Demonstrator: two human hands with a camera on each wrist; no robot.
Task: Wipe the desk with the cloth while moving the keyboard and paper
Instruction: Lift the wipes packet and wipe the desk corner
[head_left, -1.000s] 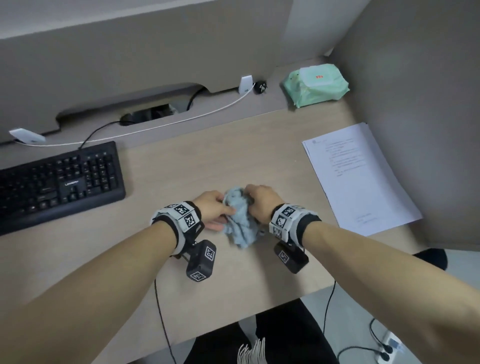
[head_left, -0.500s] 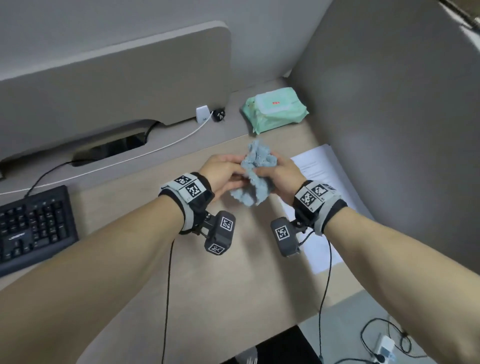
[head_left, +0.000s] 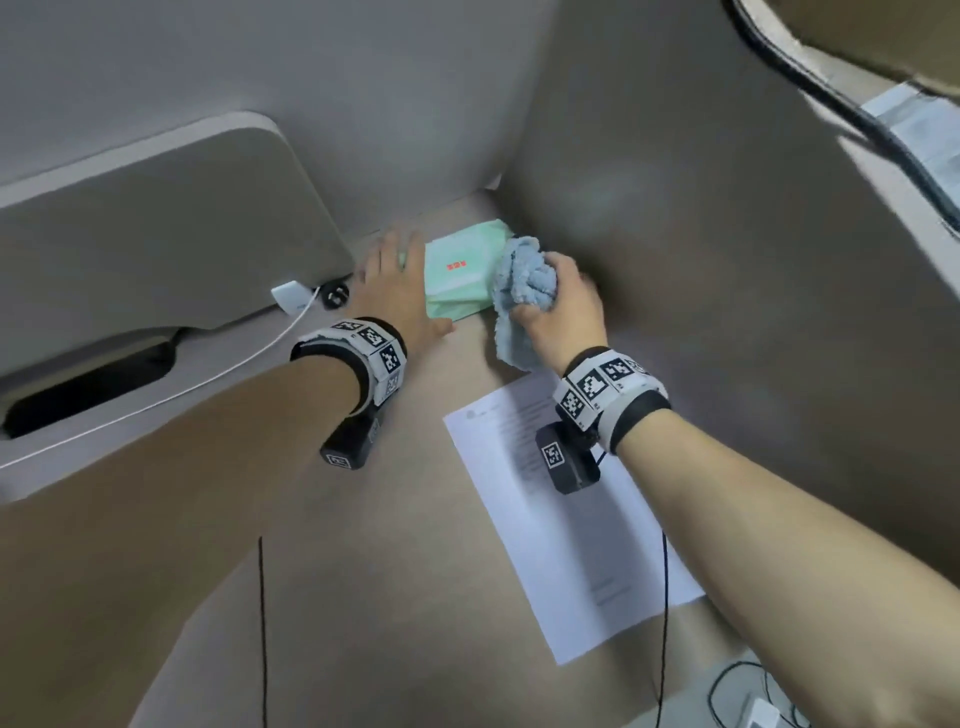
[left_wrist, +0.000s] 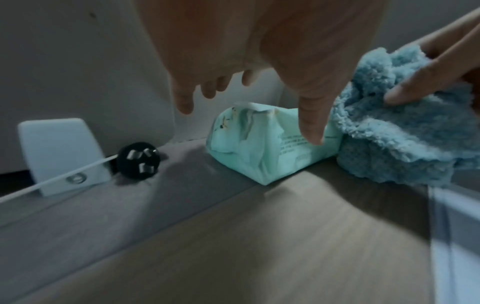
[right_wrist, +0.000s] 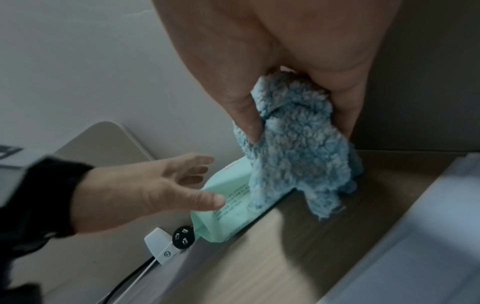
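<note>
Right hand (head_left: 563, 306) clutching blue cloth (head_left: 522, 283), left hand (head_left: 397, 288) spread above green wipes pack (head_left: 457, 278) (red label unreadable)

Desk (head_left: 395, 519) with paper (head_left: 561, 545), wipes pack (head_left: 457, 280)

- Left hand (head_left: 397, 288) has let go of the cloth (head_left: 524, 283); a second ago both hands bunched it together. Now its fingers are spread, reaching over the green wipes pack (head_left: 457, 278) at the back corner.
- Right hand (head_left: 563, 306) alone grips the bunched cloth, carried from mid-tabletop to the far right corner, its lower edge hanging just beside the pack.
- Both arms extended farther from the body.
- Keyboard gone out of head view; paper (head_left: 566, 540) now lies under the right wrist.
</note>
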